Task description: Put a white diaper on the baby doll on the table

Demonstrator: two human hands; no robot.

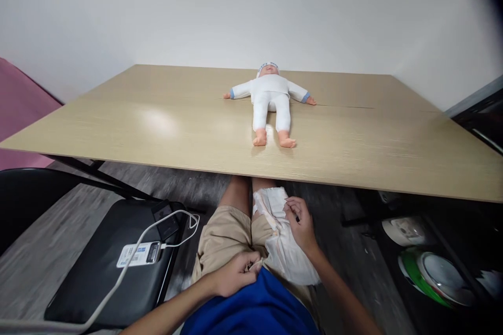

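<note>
A white diaper [282, 241] lies across my lap, below the table's front edge. My left hand [234, 274] pinches its near corner by my waist. On top of the diaper rests my right hand [301, 225], fingers curled on its upper part. A baby doll [271, 99] in a white suit and cap lies on its back on the wooden table [157, 125], arms spread, bare feet toward me. Neither hand touches the doll.
A black chair [98, 267] at my left carries a power bank [139, 254] with a white cable [118, 282] and a dark device. Round green and white objects [432, 272] sit on the floor at the right. A pink surface [19, 110] shows at far left.
</note>
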